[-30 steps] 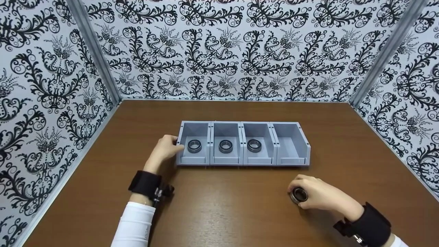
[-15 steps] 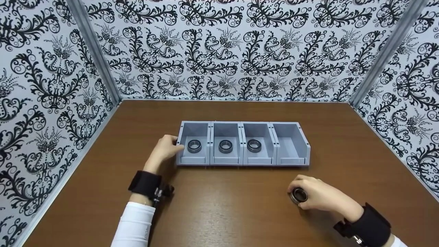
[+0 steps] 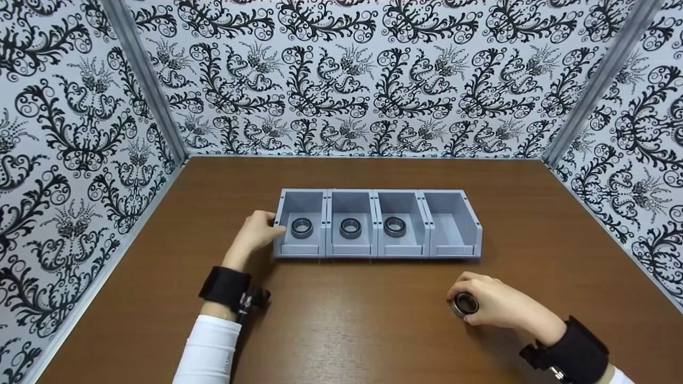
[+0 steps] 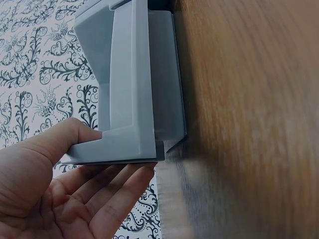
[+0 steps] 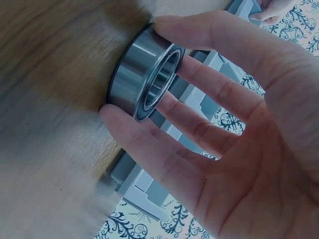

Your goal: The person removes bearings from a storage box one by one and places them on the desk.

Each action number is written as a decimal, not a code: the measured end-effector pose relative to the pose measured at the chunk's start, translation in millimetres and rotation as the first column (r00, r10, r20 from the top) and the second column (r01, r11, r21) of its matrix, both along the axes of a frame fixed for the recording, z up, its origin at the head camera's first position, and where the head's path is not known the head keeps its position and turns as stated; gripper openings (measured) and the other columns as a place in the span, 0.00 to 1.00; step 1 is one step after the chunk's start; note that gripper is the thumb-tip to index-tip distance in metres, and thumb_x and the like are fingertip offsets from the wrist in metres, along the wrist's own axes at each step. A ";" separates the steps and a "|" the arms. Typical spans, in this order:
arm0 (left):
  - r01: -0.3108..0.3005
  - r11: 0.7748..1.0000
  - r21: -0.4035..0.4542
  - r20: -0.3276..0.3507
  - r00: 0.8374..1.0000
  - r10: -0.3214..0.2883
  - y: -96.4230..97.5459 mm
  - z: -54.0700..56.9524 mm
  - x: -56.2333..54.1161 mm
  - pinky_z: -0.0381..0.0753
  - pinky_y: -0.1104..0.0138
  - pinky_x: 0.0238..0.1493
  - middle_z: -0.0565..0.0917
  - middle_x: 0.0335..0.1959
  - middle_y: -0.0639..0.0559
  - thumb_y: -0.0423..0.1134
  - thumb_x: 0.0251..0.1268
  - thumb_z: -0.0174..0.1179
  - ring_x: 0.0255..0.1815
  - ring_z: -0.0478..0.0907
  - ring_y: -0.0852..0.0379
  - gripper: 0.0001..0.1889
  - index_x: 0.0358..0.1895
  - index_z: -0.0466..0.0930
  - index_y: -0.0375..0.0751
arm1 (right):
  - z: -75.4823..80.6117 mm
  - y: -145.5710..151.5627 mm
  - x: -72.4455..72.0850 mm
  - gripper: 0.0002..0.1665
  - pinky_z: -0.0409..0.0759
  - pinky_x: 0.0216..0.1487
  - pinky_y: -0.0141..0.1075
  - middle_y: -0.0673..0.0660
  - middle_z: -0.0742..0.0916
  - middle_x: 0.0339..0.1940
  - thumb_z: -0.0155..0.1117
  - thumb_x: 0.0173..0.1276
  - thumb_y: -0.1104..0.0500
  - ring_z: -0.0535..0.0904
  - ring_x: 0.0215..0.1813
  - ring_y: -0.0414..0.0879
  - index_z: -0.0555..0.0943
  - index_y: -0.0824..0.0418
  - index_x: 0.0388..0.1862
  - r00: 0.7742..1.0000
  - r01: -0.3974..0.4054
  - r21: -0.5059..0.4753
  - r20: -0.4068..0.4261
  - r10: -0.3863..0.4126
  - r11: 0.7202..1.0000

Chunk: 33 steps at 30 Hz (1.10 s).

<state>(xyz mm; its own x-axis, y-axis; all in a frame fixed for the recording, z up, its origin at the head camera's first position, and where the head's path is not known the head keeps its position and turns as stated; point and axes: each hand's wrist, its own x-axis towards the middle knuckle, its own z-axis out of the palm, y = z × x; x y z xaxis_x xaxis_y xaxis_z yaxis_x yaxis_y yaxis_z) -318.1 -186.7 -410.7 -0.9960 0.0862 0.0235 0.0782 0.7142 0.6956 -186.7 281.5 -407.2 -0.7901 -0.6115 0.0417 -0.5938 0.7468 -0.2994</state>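
Note:
My left hand (image 3: 260, 230) pinches the left side wall of a grey row of joined bins (image 3: 352, 250), thumb inside and fingers outside, as the left wrist view shows of the bin wall (image 4: 117, 147). In front of the row's right end, my right hand (image 3: 493, 301) grips a ball bearing (image 3: 465, 303) between thumb and fingertips. The right wrist view shows that steel bearing (image 5: 139, 69) close at the wooden surface. One bearing lies in each of the three left bins: left bearing (image 3: 302, 228), middle bearing (image 3: 350, 228) and right bearing (image 3: 395, 227). The rightmost bin (image 3: 448, 229) holds nothing.
The bins stand on a brown wooden table (image 3: 341, 314). A black-and-white patterned wall (image 3: 341, 80) rises behind, with patterned side panels at left and right. Black straps with small cameras sit on both wrists, the left strap (image 3: 226, 287) and the right strap (image 3: 576, 349).

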 end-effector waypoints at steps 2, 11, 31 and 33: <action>0.001 1.000 0.003 0.002 1.000 -0.001 0.0 0.3 0.0 0.69 0.68 0.33 0.81 0.29 0.49 0.37 0.59 0.60 0.28 0.72 0.55 0.13 0.43 0.84 0.31 | -0.2 0.1 0.0 0.23 0.76 0.41 0.37 0.50 0.83 0.42 0.74 0.45 0.64 0.80 0.44 0.47 0.85 0.55 0.44 1.000 0.000 -0.002 0.000 0.000 1.000; 0.002 1.000 0.008 -0.005 1.000 -0.002 0.1 0.6 1.8 0.68 0.68 0.32 0.79 0.27 0.51 0.37 0.58 0.60 0.28 0.71 0.56 0.11 0.39 0.84 0.32 | -0.9 0.4 0.2 0.23 0.78 0.41 0.37 0.51 0.83 0.43 0.75 0.46 0.64 0.81 0.44 0.48 0.85 0.55 0.45 1.000 -0.002 -0.007 0.014 0.002 1.000; 0.009 1.000 0.000 -0.009 1.000 -0.009 -0.2 0.7 0.9 0.71 0.67 0.36 0.83 0.32 0.46 0.36 0.58 0.60 0.31 0.73 0.54 0.13 0.42 0.85 0.31 | 1.3 -0.5 1.5 0.25 0.79 0.43 0.38 0.50 0.83 0.45 0.76 0.47 0.63 0.81 0.47 0.47 0.85 0.53 0.47 1.000 0.000 0.010 0.002 0.000 1.000; 0.010 1.000 -0.002 -0.010 1.000 -0.010 -0.2 0.6 0.8 0.71 0.66 0.36 0.84 0.33 0.45 0.36 0.58 0.60 0.32 0.74 0.53 0.14 0.43 0.85 0.31 | 2.4 -0.6 1.7 0.24 0.79 0.43 0.38 0.50 0.83 0.45 0.76 0.48 0.63 0.81 0.47 0.47 0.84 0.53 0.47 1.000 0.000 0.008 -0.003 0.000 1.000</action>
<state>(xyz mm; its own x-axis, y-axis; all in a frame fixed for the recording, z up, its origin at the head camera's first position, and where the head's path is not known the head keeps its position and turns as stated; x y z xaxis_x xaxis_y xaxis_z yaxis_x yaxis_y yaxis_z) -317.3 -186.9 -410.1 -0.9948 0.0960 0.0338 0.0925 0.7145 0.6935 -185.0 281.0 -404.8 -0.7902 -0.6116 0.0397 -0.5946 0.7493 -0.2917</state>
